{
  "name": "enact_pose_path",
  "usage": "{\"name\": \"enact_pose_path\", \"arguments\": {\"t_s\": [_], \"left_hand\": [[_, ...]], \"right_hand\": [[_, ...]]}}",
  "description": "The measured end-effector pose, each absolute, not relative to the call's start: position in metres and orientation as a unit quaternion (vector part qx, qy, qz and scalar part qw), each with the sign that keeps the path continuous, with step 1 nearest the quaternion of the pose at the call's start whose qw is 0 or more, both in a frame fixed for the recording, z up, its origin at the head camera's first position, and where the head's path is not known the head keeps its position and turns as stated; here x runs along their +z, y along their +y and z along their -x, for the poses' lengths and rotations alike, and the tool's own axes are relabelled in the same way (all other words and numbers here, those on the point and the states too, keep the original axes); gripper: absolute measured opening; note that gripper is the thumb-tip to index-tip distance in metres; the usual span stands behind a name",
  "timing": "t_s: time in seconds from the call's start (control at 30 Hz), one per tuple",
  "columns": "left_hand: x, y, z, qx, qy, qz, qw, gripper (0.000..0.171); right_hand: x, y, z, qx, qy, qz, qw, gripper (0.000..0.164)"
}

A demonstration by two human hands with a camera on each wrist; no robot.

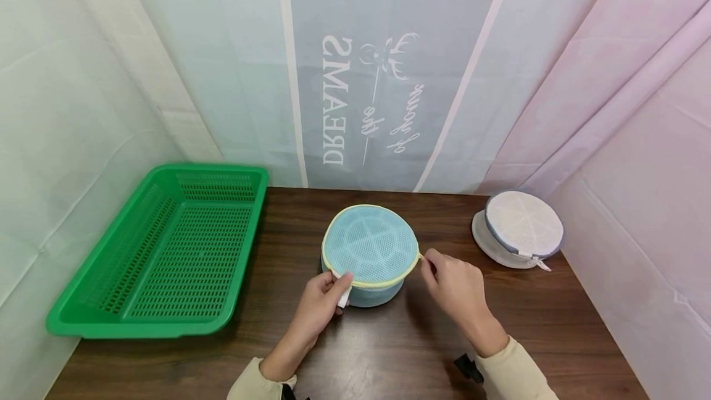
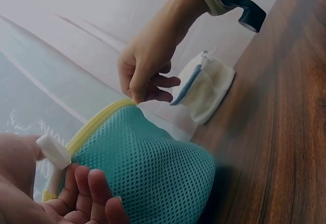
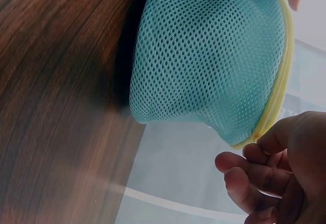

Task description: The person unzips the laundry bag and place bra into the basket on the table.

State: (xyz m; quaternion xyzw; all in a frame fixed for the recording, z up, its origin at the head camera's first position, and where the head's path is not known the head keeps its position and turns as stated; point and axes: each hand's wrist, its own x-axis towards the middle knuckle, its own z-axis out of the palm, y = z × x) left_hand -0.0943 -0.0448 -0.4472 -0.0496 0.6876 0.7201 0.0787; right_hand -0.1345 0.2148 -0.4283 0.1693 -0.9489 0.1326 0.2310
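Right in the middle of the dark wooden table (image 1: 400, 357), a round blue mesh bag (image 1: 371, 244) is sitting upright with its flat top facing up, and two hands are working at its rim. The left hand (image 1: 322, 301) is pinching the near-left edge between thumb and fingers, right where a little white tab (image 1: 344, 297) is sticking out. The right hand (image 1: 455, 286) is pinching the far end of the yellow trim (image 3: 278, 89) on the bag's right side, with its other fingers curling loosely underneath. Can't really tell if it's gripping a zip pull there, the fingertips are covering it.

Over to the left, well apart from the bag, a green plastic basket (image 1: 180, 258) is lying with its open side up. Off to the right, near the pinkish cloth, a white mesh bag (image 1: 524, 224) with grey-blue trim is leaning at a tilt. Behind everything, a pale backdrop (image 1: 244, 79) is hanging, showing reversed "DREAMS" lettering.
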Motion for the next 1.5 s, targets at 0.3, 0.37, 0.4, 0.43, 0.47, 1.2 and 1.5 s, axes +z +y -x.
{"name": "enact_pose_path", "arguments": {"t_s": [0.3, 0.37, 0.4, 0.43, 0.47, 1.2, 1.5], "left_hand": [[-0.45, -0.046, 0.095, 0.731, 0.677, 0.051, 0.069, 0.02], [-0.451, -0.046, 0.095, 0.728, 0.681, 0.056, 0.061, 0.021], [-0.452, -0.046, 0.096, 0.726, 0.683, 0.058, 0.058, 0.022], [-0.451, -0.046, 0.096, 0.725, 0.684, 0.061, 0.057, 0.024], [-0.451, -0.046, 0.097, 0.726, 0.683, 0.064, 0.056, 0.027], [-0.45, -0.044, 0.097, 0.741, 0.668, 0.042, 0.061, 0.037], [-0.447, -0.044, 0.096, 0.731, 0.677, 0.032, 0.08, 0.025]], "right_hand": [[-0.426, 0.212, 0.126, 0.148, -0.948, -0.181, 0.216, 0.029], [-0.426, 0.21, 0.124, 0.152, -0.946, -0.186, 0.217, 0.032], [-0.426, 0.209, 0.123, 0.153, -0.946, -0.188, 0.216, 0.033], [-0.426, 0.209, 0.122, 0.155, -0.946, -0.19, 0.214, 0.034], [-0.427, 0.207, 0.12, 0.156, -0.945, -0.192, 0.212, 0.034], [-0.422, 0.192, 0.107, 0.178, -0.943, -0.214, 0.183, 0.034], [-0.419, 0.186, 0.103, 0.176, -0.94, -0.227, 0.184, 0.034]]}}
